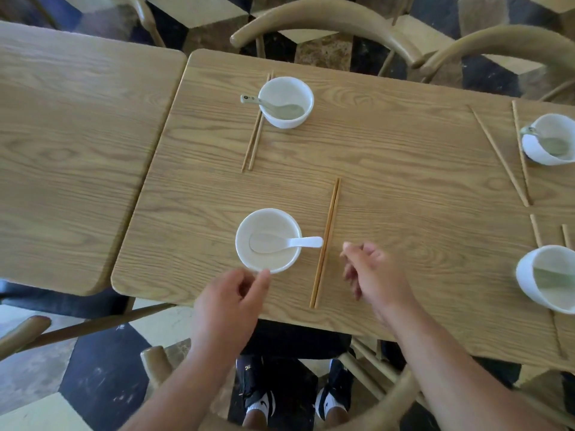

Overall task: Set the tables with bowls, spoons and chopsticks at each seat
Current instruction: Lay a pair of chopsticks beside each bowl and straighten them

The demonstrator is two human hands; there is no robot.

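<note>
- Near seat: a white round ceramic bowl (270,222) stands on the light oak-grain wooden table (389,157), close to its near edge
- A white ceramic soup spoon (292,243) lies in that bowl, scoop inside, handle over the right rim, with the handle tip just beside the chopsticks
- A pair of brown wooden chopsticks (325,244) lies flat just right of the bowl, the two sticks side by side, running from the near edge toward the table's middle
- Left hand (230,303): fingers curved, thumb and forefinger tips at the bowl's near rim; the hand is blurred, and I cannot tell whether they pinch the rim or merely touch it
- Right hand (373,275): fingers loosely curled, nothing held, over the table just right of the chopsticks and apart from them
- Far seat: a second white bowl (286,119) holds a pale green spoon (273,105), its handle over the left rim
- A small dark mark on that handle's end is too small to read
- A second chopstick pair (254,135) lies along this bowl's left side
- Right edge of view: a far-right white bowl (535,150) and a near-right white bowl (525,275), each with a greenish spoon inside and loose chopsticks beside it
- An adjoining wooden table (62,150) stands to the left, across a narrow gap
- Below the table edge: black-and-white shoes (264,402) with a dark curved mark, brand not legible
</note>
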